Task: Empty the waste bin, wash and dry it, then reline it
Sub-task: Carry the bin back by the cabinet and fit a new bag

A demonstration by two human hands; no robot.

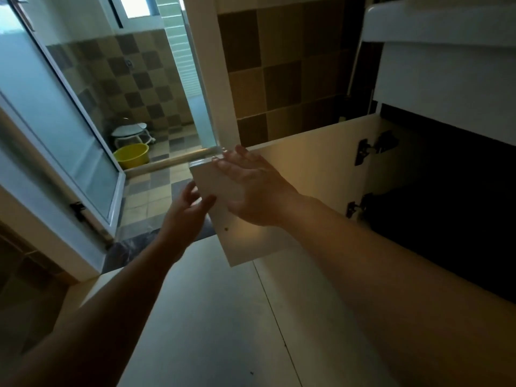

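Observation:
No waste bin shows in the head view. A white cabinet door under the washbasin stands swung open, its inner face towards me. My left hand grips the door's free edge, with the thumb on the inner face and the fingers behind it. My right hand lies flat on the inner face near the door's upper corner, fingers straight. The cabinet's inside is dark and I cannot make out anything in it.
Above the cabinet at the upper right is a white washbasin. Two hinges hold the door. A frosted glass door stands open on the left. Beyond it, in a tiled shower area, are a yellow basin and a white stool.

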